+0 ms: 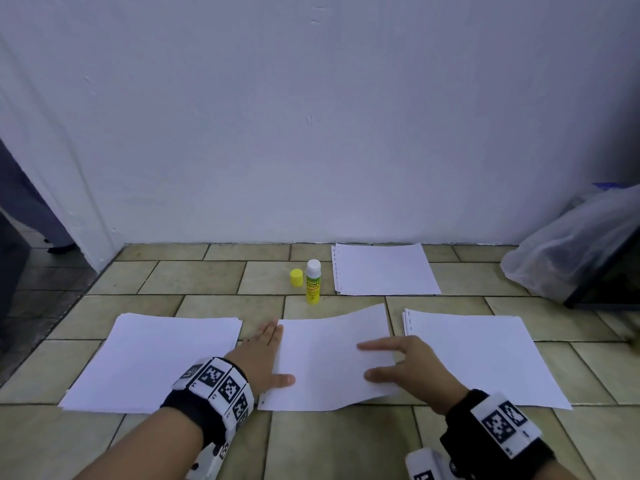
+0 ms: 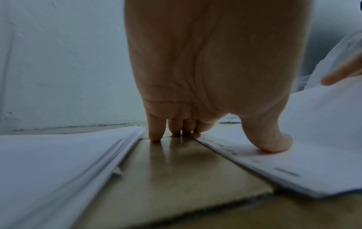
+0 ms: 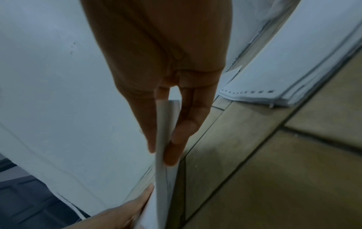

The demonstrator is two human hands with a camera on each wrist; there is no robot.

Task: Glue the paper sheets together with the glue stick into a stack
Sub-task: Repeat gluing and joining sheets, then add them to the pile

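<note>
A single white paper sheet [image 1: 329, 358] lies on the tiled floor between my hands, its right edge lifted. My left hand [image 1: 273, 355] has straight fingers whose tips touch the floor at the sheet's left edge [image 2: 313, 155], and its thumb [image 2: 274, 142] presses down on the sheet. My right hand [image 1: 370, 361] pinches the sheet's right edge [image 3: 162, 139] between its fingers [image 3: 186, 131]. The uncapped glue stick [image 1: 313, 282] stands upright behind the sheet, with its yellow cap [image 1: 296, 277] just to its left.
Paper stacks lie on the floor at the left [image 1: 156, 362], at the right [image 1: 485, 358] and by the wall [image 1: 384, 270]. A plastic bag [image 1: 571, 251] and a dark frame [image 1: 606, 292] sit at the far right. A doorway [image 1: 20, 220] opens on the left.
</note>
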